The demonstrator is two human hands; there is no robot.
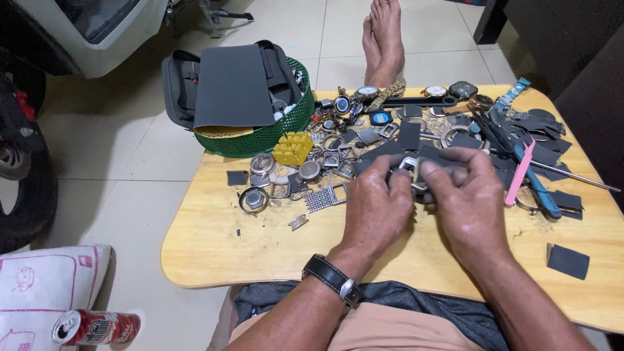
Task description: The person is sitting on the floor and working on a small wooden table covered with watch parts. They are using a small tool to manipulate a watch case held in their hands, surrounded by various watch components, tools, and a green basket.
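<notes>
Table: a low rounded wooden top was seen across the lap, its far half crowded with watch parts; a nudge from a knee beneath could have sent loose pieces sliding off the near edge
Basket: a green mesh basket stood at ten o'clock from the hands, a grey abrasive sheet laid over it, overhanging the table's far left corner; it could have been tipped to the floor by a careless reach
Left hand: it was closed, fingers curled around the left end of the watch case, a dark wristwatch strapped below it
Right hand: it was clenched on a small dark abrasive strip, pressed against the case from three o'clock
Watch case: a small metal piece was held between both hands above the table's middle, mostly hidden by fingers; too hard a stroke might have scratched it unevenly, or it might have slipped out and dropped among the scattered parts
Pliers: blue-handled, they lay at three o'clock just beside a pink file; the right elbow or wrist could have knocked them toward the edge
Yellow block: it sat at ten o'clock, near the basket
Loose cases: round rings and a mesh strap piece were lying at nine o'clock, close to the left hand; they could have been swept off by its movement
Dark offcut: a small square was lying at four o'clock near the table's edge, easily brushed off
</notes>
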